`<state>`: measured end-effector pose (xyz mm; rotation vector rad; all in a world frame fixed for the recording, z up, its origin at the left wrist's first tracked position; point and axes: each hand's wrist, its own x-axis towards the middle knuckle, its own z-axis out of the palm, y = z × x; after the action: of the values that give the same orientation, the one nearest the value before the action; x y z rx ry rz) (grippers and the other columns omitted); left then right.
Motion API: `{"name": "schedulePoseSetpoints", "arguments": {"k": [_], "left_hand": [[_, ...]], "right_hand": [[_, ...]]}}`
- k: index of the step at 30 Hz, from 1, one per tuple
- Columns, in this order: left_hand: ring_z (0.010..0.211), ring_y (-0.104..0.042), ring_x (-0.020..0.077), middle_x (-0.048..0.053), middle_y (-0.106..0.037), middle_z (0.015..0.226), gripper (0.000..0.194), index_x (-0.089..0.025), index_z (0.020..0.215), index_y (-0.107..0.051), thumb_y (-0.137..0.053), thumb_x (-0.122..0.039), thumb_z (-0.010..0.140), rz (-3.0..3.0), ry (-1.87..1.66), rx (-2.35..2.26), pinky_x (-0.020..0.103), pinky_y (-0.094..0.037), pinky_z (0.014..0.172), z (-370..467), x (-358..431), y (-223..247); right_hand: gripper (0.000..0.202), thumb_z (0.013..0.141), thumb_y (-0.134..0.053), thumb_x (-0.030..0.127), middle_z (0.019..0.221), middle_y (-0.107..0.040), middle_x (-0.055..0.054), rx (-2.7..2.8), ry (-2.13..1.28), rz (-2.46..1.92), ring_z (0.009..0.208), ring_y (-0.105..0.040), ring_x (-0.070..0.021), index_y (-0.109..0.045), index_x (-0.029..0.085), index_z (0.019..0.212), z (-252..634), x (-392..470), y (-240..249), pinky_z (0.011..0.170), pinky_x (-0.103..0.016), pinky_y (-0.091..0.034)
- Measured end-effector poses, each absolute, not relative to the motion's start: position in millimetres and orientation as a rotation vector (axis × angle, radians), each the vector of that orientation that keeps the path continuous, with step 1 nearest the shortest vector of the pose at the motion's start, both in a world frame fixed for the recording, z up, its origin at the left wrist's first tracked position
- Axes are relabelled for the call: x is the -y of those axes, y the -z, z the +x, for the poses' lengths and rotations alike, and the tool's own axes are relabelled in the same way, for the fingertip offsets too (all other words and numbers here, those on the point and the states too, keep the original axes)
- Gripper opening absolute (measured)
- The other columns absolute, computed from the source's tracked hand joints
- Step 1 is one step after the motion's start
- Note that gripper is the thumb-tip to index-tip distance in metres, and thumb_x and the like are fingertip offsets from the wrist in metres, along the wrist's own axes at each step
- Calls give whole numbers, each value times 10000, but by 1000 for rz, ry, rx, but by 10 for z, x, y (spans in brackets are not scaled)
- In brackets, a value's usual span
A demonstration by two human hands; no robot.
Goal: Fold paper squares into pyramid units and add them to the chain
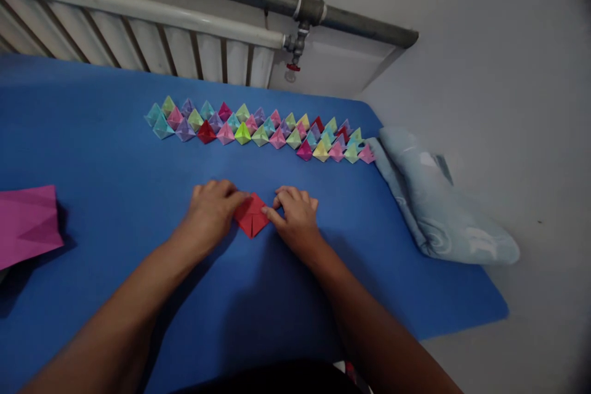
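On the blue surface (120, 197), near the paper rows (242, 133), the left hand (212, 206) and right hand (298, 215) touch opposite sides of the red paper (252, 217), though I cannot tell whether their fingers pinch it.

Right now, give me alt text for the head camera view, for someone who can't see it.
A person's left hand and right hand touch opposite sides of a small folded red paper on a blue surface. Beyond it sit rows of small multicoloured folded paper pieces; pink paper is at the far left and a pale blue cloth at the right.
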<state>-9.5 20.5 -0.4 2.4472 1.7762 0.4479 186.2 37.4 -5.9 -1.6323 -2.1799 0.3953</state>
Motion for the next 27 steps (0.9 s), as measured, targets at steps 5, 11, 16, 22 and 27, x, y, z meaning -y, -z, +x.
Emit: {"name": "schedulePoseSetpoints", "arguments": {"k": [5,11,16,22,27], "left_hand": [[894,-596,233,81,-696,1030,328,-226,1088,-700,-391,-209,977,2623,-425,-1508,385,-414,770,91,-42,48],[955,-630,270,123,-697,1124,387,-203,1157,-677,-354,-142,954,2725,-471,-1486,463,-428,861,-118,79,70],[950,-634,290,140,-711,1090,377,-195,1121,-697,-374,-146,932,2669,-586,-1536,485,-431,856,-197,91,97],[902,-631,265,118,-718,1081,278,-184,1009,-726,-480,-192,883,2651,-577,-1476,476,-402,893,-199,14,8],[871,-634,241,87,-730,1044,234,-195,966,-728,-508,-227,896,2699,-552,-1436,465,-383,914,-235,-32,-26]], "right_hand": [[264,935,-514,433,1149,-640,-56,2228,-366,-1625,1007,-520,-233,-598,216,811,1876,-375,47,822,-370,-296],[218,909,-569,437,1251,-623,-79,2195,-356,-1575,1128,-494,-280,-624,228,879,1966,-380,91,894,-432,-318],[158,832,-666,372,1274,-621,-70,2126,-426,-1627,1169,-492,-291,-641,248,927,2055,-386,61,927,-466,-330],[113,848,-633,225,1185,-678,-36,2037,-486,-1372,1132,-537,-221,-668,250,953,1937,-296,-12,955,-392,-337],[137,909,-570,183,967,-743,5,2272,-497,-1156,953,-581,-169,-691,241,940,1837,-301,30,906,-350,-313]]}}
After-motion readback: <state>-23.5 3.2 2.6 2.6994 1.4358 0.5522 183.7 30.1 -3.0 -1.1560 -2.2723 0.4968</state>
